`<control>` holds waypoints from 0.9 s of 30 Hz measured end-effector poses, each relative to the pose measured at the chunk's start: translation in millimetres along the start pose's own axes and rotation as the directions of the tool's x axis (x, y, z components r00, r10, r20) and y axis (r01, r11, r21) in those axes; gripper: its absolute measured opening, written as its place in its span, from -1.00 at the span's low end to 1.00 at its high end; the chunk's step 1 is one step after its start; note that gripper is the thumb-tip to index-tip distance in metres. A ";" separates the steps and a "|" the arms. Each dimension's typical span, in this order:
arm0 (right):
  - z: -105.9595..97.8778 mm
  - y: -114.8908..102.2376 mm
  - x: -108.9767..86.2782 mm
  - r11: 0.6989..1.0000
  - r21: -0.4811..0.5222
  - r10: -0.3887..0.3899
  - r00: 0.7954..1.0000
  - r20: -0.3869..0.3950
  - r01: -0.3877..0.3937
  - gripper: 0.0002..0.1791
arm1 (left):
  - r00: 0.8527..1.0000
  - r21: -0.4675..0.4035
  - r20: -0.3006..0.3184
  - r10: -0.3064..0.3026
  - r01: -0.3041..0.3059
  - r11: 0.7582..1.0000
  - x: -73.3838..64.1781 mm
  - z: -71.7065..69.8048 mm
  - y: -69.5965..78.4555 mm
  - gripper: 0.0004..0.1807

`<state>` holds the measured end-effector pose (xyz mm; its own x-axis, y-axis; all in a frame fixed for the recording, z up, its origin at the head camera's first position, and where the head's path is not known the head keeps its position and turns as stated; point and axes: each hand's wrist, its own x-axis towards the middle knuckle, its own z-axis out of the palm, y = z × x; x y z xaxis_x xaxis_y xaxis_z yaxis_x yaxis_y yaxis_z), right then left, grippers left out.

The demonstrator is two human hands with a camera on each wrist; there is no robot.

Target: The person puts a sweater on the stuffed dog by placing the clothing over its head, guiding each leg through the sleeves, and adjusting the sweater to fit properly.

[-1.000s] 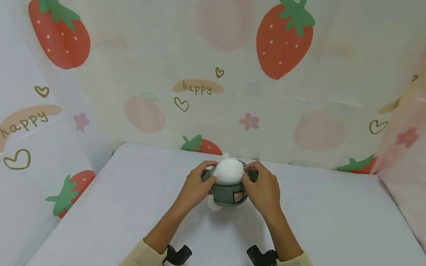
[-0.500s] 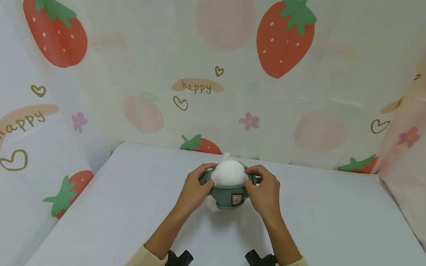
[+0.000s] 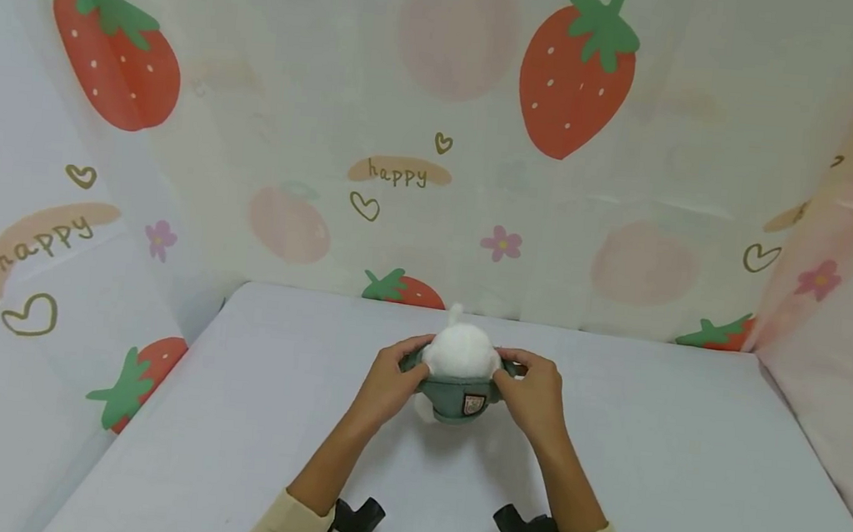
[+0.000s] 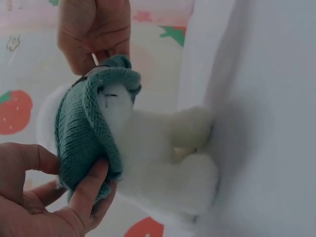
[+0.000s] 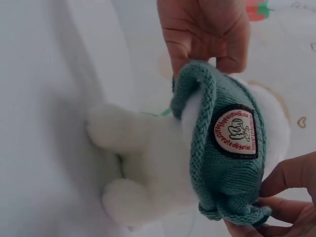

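Note:
A white plush toy stands on the white table, its paws at the surface in the right wrist view. Round its head sits a teal knitted sweater with a rolled edge, and white plush shows on both sides of the band. A shield-shaped patch is on the knit. At the sweater's left end my left hand pinches the knit between thumb and fingers. My right hand grips the opposite end likewise. Dark stitching shows beside the rolled edge.
The white table reaches back to a strawberry-print curtain, which also closes off both sides. A black wrist mount sits by the left cuff and another mount by the right cuff.
Both hands have shifted slightly down in the head view, drawing the sweater down a little with them. The right fingers have closed in flatter along the knit. More of the white top shows.

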<state>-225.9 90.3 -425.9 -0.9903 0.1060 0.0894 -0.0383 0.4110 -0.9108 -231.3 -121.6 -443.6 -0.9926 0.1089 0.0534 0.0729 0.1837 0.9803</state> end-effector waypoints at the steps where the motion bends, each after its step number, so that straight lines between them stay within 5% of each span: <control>1: -0.3 0.5 0.0 1.000 -0.003 0.010 1.000 0.008 -0.010 -0.65 | 1.000 0.003 0.009 -0.006 0.006 1.000 -0.1 -0.3 -0.5 -0.47; 8: -2.2 1.6 0.2 0.997 -0.049 0.071 0.993 0.096 -0.066 -0.60 | 0.995 0.082 0.091 -0.034 0.027 0.996 0.0 -1.9 -1.6 -0.44; 18: 0.3 9.1 3.5 0.995 -0.021 0.100 0.986 0.135 -0.098 -0.58 | 0.996 0.149 0.090 -0.021 0.008 0.989 0.4 -3.9 -2.9 -0.44; 23: -2.1 7.5 3.1 0.998 0.038 -0.042 0.999 -0.024 0.043 -0.68 | 0.995 0.219 0.103 0.018 -0.040 0.975 -1.2 -8.5 0.4 -0.47; 27: -1.5 3.5 2.6 0.965 0.058 -0.250 0.963 -0.097 0.256 -0.72 | 0.990 0.289 0.115 0.087 -0.117 0.950 -6.1 -15.3 6.4 -0.43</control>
<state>-228.4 93.3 -428.2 -0.9316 0.0867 0.3530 -0.2986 0.3713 -0.8792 -226.2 -136.0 -434.8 -0.9648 0.2358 0.1166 0.2137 0.4445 0.8699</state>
